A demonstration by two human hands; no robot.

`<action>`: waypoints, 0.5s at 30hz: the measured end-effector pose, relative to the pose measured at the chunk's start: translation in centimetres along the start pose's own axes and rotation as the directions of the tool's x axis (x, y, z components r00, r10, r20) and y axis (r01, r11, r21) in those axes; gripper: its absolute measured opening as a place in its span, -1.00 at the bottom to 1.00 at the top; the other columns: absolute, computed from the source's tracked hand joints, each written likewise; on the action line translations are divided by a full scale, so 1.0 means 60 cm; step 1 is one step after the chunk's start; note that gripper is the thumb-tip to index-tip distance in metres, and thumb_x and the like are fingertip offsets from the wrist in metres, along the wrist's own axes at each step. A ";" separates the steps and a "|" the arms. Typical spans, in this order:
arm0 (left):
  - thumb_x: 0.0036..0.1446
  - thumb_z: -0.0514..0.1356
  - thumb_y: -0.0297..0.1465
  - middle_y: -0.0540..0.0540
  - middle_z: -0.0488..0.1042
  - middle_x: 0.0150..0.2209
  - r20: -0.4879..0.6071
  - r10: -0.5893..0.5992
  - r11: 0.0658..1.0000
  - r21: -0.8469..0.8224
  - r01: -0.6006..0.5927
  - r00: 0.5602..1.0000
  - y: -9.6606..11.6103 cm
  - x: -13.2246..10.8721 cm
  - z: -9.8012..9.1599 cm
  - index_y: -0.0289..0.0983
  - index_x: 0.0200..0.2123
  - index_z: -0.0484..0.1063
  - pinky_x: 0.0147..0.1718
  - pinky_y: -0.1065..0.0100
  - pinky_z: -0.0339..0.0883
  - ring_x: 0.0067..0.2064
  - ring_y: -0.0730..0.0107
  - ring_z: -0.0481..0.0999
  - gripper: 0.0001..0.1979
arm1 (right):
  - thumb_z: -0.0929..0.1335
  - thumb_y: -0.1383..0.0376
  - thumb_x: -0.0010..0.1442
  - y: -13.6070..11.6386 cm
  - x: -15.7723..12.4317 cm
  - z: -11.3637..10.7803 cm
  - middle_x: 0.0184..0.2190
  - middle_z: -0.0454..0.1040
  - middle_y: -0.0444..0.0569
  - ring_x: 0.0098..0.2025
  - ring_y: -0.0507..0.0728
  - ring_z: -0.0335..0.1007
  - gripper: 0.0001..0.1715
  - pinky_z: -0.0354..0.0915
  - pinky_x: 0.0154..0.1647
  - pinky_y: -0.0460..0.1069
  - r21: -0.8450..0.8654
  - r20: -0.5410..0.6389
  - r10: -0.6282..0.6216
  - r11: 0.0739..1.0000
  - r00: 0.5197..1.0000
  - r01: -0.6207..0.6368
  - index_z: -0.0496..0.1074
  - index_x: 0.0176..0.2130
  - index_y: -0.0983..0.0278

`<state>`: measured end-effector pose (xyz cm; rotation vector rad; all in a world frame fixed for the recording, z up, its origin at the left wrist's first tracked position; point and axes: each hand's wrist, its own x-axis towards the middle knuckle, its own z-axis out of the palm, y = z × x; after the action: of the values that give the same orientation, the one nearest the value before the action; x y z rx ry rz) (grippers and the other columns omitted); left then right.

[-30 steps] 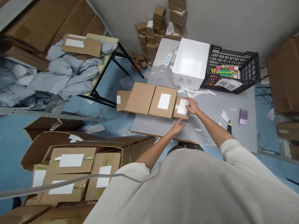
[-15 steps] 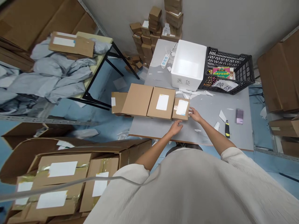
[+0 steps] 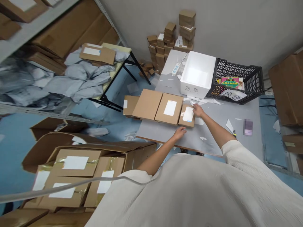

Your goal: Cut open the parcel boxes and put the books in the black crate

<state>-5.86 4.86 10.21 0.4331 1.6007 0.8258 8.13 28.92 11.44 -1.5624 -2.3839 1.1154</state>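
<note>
On the grey table (image 3: 165,132), three brown boxes lie side by side. The smallest, the right box (image 3: 182,121), bears a white label. Left of it are the middle box (image 3: 163,116) with a label and the plain left box (image 3: 148,104). My right hand (image 3: 198,110) rests at the upper right corner of the small box, its fingers apart over the edge. Below the small box's front edge, my left hand (image 3: 180,133) hovers with fingers spread and holds nothing.
A white bin (image 3: 197,75) and a black crate (image 3: 236,78) stand at the table's back. A cutter (image 3: 234,133) lies right of my right arm. A large carton (image 3: 139,157) of labelled boxes is at lower left; grey parcels (image 3: 82,78) cover a side table.
The view has turned, so the surroundings sit further right and lower. My right hand has moved up along the small box's right side, to its far corner. My left hand stays near the front edge.
</note>
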 end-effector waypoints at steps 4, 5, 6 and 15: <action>0.19 0.35 -0.26 -0.21 0.74 0.05 -0.019 -0.073 0.991 -0.113 0.070 0.997 0.011 0.016 0.006 -0.18 -0.02 0.65 0.17 0.08 0.56 0.16 0.07 0.69 -0.70 | 0.39 0.24 0.27 0.005 0.000 0.006 0.47 0.42 0.26 0.48 0.59 0.29 -0.22 0.24 0.52 0.52 -0.129 0.064 0.054 0.991 0.997 -0.045 0.47 0.43 0.24; 0.20 0.34 -0.24 -0.22 0.73 0.07 -0.023 -0.081 0.987 -0.138 0.077 0.996 0.012 0.019 0.009 -0.17 0.00 0.64 0.17 0.10 0.56 0.16 0.09 0.70 -0.68 | 0.38 0.23 0.31 0.011 -0.009 0.007 0.44 0.43 0.29 0.45 0.59 0.32 -0.28 0.25 0.51 0.50 -0.154 0.048 0.063 0.987 0.997 -0.055 0.50 0.40 0.25; 0.20 0.34 -0.22 -0.22 0.73 0.09 -0.026 -0.088 0.984 -0.157 0.083 0.996 0.012 0.022 0.014 -0.17 0.02 0.64 0.18 0.10 0.55 0.17 0.10 0.69 -0.67 | 0.37 0.20 0.36 0.020 -0.020 0.007 0.41 0.44 0.33 0.43 0.58 0.35 -0.35 0.27 0.49 0.48 -0.171 0.023 0.079 0.983 0.997 -0.074 0.53 0.37 0.27; 0.08 0.35 -0.29 -0.19 0.72 0.12 0.034 -0.025 0.998 -0.064 0.027 0.999 0.029 0.017 0.101 -0.17 -0.12 0.58 0.22 -0.02 0.49 0.26 -0.02 0.63 -0.73 | 0.24 0.05 0.58 0.161 -0.206 -0.036 0.29 0.50 0.31 0.32 0.44 0.51 -0.47 0.43 0.36 0.24 -0.048 -0.181 0.415 0.902 0.891 -0.430 0.61 0.21 0.26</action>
<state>-0.56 8.35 10.61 0.3772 1.5415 0.8441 22.33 21.96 10.93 -2.1855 -2.0614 0.8972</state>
